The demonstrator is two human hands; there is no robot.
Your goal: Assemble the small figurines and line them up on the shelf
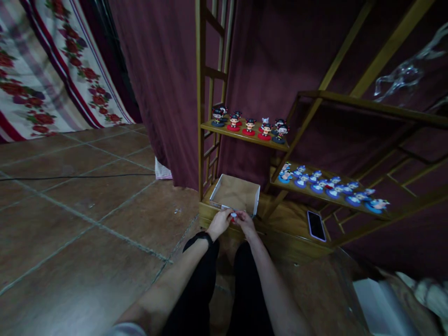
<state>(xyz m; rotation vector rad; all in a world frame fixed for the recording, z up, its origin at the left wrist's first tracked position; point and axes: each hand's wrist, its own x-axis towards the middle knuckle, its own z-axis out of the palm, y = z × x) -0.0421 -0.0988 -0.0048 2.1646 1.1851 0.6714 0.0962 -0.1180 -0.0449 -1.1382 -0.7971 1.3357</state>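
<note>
Both of my hands meet low in front of the shelf, just at the near edge of an open cardboard box (212, 192). Between the fingertips is a small red-and-white piece (233, 215), too small to name. My left hand (220, 223), with a dark band on its wrist, is closed on one side of it. On the other side, my right hand (246, 223) pinches it too. Small figurines with black hair buns and red or dark bases (249, 127) stand on the upper shelf. Blue-and-white figurines (319, 185) fill the lower shelf at right.
The wooden display shelf (245, 136) has slanting posts and rails around the boards. A phone (316, 226) lies on its bottom board at right. A dark cable (77, 177) crosses the tiled floor (105, 200). A pale box (378, 303) stands at the lower right.
</note>
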